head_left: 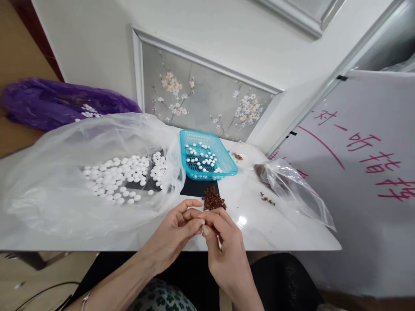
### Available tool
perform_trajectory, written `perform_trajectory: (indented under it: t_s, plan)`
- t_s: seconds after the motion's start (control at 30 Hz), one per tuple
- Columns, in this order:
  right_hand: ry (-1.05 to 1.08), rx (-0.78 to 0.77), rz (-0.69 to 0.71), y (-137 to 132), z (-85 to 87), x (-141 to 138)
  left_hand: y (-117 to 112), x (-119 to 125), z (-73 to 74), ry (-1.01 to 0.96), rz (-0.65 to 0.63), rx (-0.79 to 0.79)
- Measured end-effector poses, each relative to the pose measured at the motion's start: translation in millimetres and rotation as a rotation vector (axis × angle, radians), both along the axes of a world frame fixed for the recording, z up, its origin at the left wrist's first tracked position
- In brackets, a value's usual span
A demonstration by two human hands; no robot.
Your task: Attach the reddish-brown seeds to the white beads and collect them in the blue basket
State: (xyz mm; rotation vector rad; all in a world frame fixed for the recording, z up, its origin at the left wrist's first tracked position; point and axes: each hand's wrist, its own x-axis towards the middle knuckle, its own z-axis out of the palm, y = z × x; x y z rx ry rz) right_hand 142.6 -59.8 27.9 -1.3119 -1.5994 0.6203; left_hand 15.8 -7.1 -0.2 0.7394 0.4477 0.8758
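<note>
My left hand [177,233] and my right hand [223,250] meet at the white table's [279,229] near edge, fingertips pinched together around something small and pale that I cannot make out. Just beyond my fingers lies a small heap of reddish-brown shells [213,200]. A turquoise plastic basket [207,155] holding several white round seeds stands behind the heap. To the left, a big clear plastic bag [65,194] lies open, with many white seeds [119,177] spread on it.
A small clear bag [292,185] with dark brown bits lies at the right, a few crumbs [267,198] beside it. A purple bag [55,101] sits at the far left. A flower-painted panel [207,99] leans behind, and a whiteboard [363,172] with red writing stands on the right.
</note>
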Motion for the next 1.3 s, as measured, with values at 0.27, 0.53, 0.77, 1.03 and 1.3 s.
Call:
perform_trajectory:
  t_s: [0.27, 0.53, 0.77, 1.03, 1.3]
  plan:
    - [0.01, 0.043, -0.026, 1, -4.6, -4, 0, 0, -1.3, 0.039, 0.019, 0.03]
    - [0.182, 0.03, -0.14, 3, -15.3, 26, 4, 8, 29.9, 0.223, 0.134, 0.125]
    - [-0.056, -0.015, -0.47, 19, -40.2, 78, 79, 35, 78.1, 0.291, 0.392, 0.324]
    - [-0.262, -0.076, -0.392, 28, -49.8, 69, 89, -13, 100.5, 0.701, 0.432, 0.623]
    - [-0.337, -0.131, -0.405, 27, -53.8, 64, 66, -92, 91.7, 1.494, 0.263, 0.985]
